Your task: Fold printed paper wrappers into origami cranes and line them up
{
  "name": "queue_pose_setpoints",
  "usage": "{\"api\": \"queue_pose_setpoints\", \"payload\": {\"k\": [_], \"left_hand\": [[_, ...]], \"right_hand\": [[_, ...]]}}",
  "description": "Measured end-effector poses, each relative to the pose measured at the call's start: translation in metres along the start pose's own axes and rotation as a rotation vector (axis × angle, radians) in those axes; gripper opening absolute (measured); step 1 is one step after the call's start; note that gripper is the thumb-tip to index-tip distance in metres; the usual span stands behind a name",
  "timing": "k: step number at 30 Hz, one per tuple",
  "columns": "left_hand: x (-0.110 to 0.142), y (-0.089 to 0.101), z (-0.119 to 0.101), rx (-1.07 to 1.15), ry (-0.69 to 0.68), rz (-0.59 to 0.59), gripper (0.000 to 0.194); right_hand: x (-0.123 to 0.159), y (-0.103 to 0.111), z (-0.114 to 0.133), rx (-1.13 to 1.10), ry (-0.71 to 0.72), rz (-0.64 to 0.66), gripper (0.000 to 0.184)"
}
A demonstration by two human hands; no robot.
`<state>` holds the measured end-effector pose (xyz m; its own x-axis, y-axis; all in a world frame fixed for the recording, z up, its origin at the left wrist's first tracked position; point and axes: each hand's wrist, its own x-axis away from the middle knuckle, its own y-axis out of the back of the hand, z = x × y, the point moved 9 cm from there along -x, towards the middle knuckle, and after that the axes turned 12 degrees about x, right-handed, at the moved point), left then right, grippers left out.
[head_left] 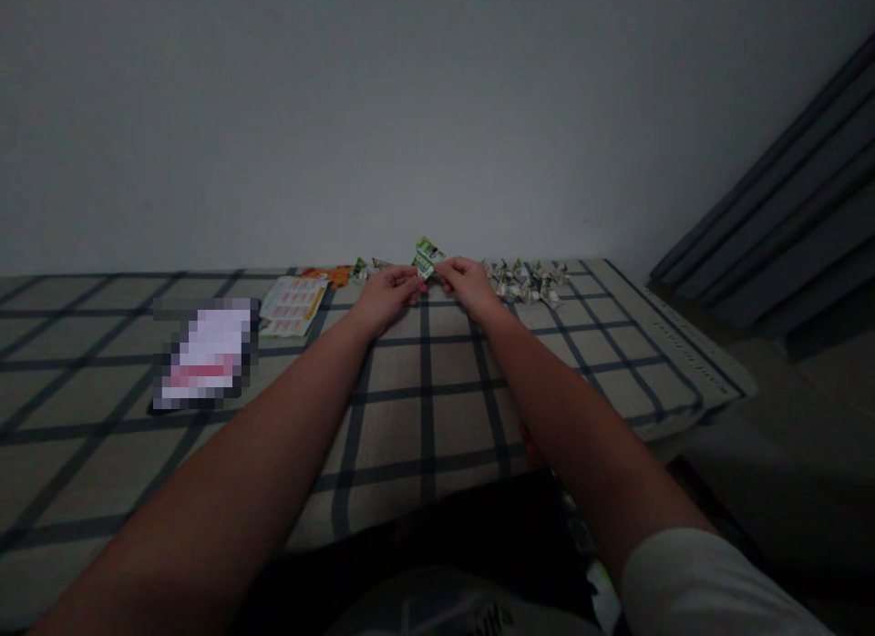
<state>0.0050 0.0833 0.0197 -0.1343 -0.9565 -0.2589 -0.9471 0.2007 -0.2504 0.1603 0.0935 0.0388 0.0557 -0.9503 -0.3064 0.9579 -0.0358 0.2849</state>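
Both of my hands reach out over the checked cloth. Between them is a small green-and-white printed wrapper, standing up at a tilt. My left hand pinches its lower left side, and my right hand pinches its right side with thumb and finger. Just beyond my left hand lie a few more green-and-white pieces, partly hidden by it. To the right of my right hand sits a cluster of several small twisted white-and-green pieces; I cannot tell whether they hold anything.
A printed sheet with red grids lies left of my hands, with an orange item behind it. Nearer on the left is a blurred-out flat dark-edged object. A pale wall rises behind; a grey curtain hangs at right.
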Motion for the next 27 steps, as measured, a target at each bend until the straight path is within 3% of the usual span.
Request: {"api": "queue_pose_setpoints", "payload": {"k": [5,10,15,27], "left_hand": [[0.001,0.000,0.003,0.070,0.010,-0.013,0.047],[0.004,0.000,0.000,0.043,0.024,-0.044,0.048],[0.005,-0.001,-0.010,0.043,-0.055,-0.048,0.055],[0.005,0.012,-0.025,-0.236,-0.206,-0.153,0.039]], "right_hand": [[0.000,0.002,0.001,0.000,-0.023,-0.019,0.018],[0.000,0.002,0.000,0.005,-0.022,-0.022,0.018],[0.000,0.002,0.000,0.018,-0.019,-0.024,0.021],[0.001,0.000,0.002,0.040,0.004,0.002,0.032]]}}
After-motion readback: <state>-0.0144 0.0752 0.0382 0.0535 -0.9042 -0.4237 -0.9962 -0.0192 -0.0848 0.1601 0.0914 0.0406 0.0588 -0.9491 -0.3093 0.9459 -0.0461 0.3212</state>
